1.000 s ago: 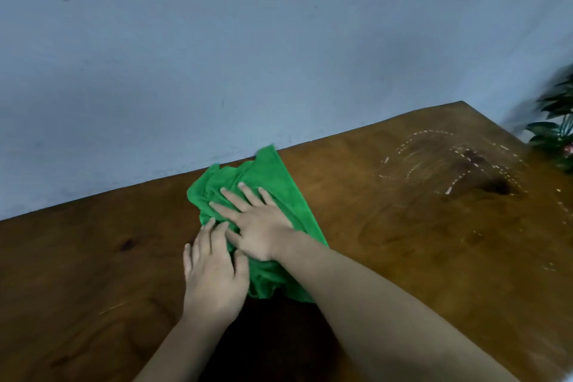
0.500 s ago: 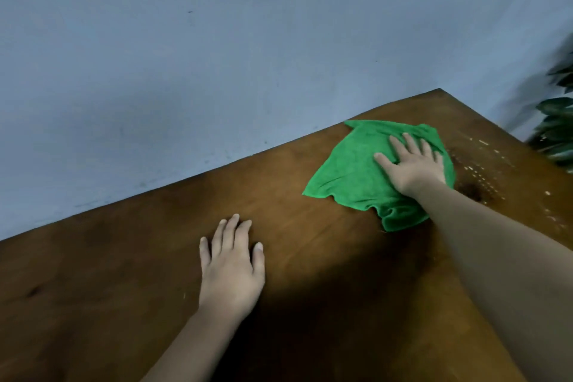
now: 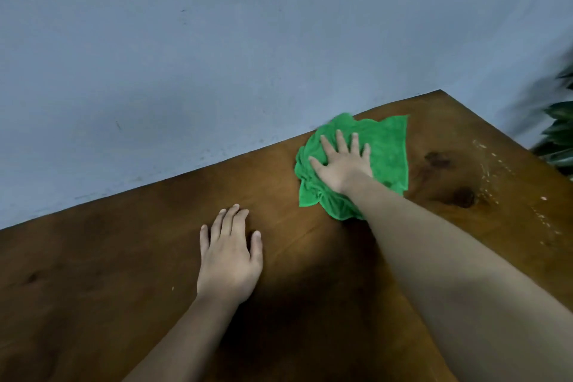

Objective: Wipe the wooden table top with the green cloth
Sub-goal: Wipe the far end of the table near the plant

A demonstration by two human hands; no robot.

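Observation:
A crumpled green cloth lies on the wooden table top, near the table's far edge by the wall. My right hand presses flat on the cloth's left part, fingers straight and spread. My left hand rests flat on the bare wood, nearer to me and to the left of the cloth, holding nothing.
A pale blue wall runs along the table's far edge. White crumbs or specks are scattered on the wood right of the cloth, beside two dark knots. Green plant leaves stand past the table's right corner.
My right hand has slid the cloth from the table's middle to the right and far side, then slightly back left. My left hand came off the cloth and lies on bare wood.

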